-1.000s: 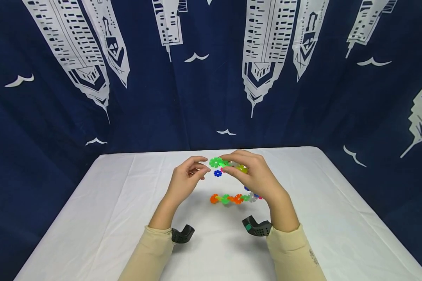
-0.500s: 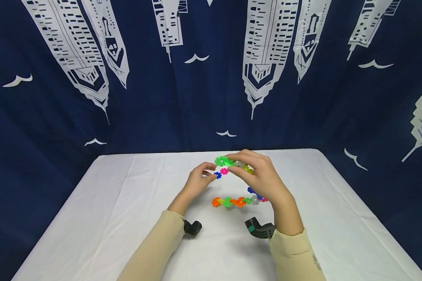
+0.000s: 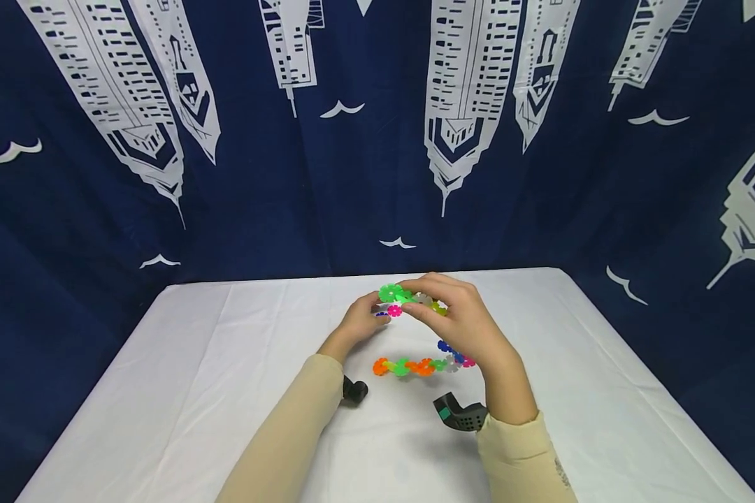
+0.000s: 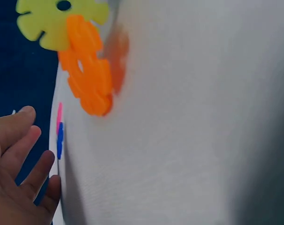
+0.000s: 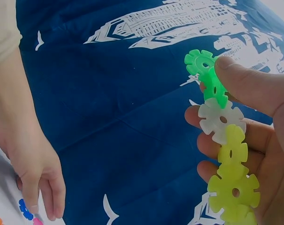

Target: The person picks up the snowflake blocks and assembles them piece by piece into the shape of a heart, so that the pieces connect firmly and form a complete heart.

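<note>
My right hand (image 3: 456, 314) pinches a chain of flower-shaped plastic discs (image 5: 223, 120) between thumb and fingers, near its green end. Green, white and yellow discs follow one another there, slotted edge to edge. My left hand (image 3: 357, 323) reaches low over the table, fingers spread and slightly bent. Close by its fingertips are a blue disc (image 5: 25, 209) and a pink disc (image 3: 394, 311), apart from the fingers in the left wrist view. A multicoloured row of joined discs (image 3: 424, 367) lies nearer the body; whether it joins the held chain is hidden behind the right hand.
A white cloth covers the table (image 3: 277, 335). Behind it hangs a dark blue curtain (image 3: 365, 181) printed with white buildings and birds. Black wrist mounts sit on both arms. An orange disc (image 4: 88, 70) at the row's left end stands close to the left wrist camera.
My left hand has moved right and forward to the loose blue and pink discs, passing under the green end of the chain. My right hand stays nearly in place, still pinching the chain.
</note>
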A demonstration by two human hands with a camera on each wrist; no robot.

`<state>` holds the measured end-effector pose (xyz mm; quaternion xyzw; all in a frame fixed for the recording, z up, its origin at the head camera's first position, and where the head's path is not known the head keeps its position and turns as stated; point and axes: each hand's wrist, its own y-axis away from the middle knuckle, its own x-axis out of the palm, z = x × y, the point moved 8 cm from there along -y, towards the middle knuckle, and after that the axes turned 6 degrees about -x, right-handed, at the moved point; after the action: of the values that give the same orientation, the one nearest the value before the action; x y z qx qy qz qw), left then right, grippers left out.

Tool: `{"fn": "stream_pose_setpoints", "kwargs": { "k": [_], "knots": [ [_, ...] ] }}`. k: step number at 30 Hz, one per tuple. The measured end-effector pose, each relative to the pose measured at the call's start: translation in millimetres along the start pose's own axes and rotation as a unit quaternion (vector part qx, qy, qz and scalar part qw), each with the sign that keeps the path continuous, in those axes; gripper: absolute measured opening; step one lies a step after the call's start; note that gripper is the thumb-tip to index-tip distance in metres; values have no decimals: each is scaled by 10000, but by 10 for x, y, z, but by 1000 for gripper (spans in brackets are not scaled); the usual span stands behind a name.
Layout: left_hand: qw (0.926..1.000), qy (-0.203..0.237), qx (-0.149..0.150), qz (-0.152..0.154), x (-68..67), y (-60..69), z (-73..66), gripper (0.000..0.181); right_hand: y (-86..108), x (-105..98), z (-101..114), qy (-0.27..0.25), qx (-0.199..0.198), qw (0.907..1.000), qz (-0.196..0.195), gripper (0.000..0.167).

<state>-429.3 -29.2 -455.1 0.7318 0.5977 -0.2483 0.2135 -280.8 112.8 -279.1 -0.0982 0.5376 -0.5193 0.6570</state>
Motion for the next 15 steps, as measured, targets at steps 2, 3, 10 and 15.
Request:
{"fn": "stream_pose_setpoints", "kwargs": {
  "k": [2,3,10,15],
  "knots": [
    [9995,-300,-57,92,47,-23,28,51,8,20,0,-47,12,10000,45,29],
    [9986,-510,-88,120,66,-29,40,48,13,33,0,-71,20,9999,78,29],
    [9887,-1473,-156,220,92,-6,49,37,19,93,2,-141,77,9996,253,29],
    [9936,-1103,87,247,61,7,27,41,5,66,-13,-61,152,9996,250,29]
  ]
}}
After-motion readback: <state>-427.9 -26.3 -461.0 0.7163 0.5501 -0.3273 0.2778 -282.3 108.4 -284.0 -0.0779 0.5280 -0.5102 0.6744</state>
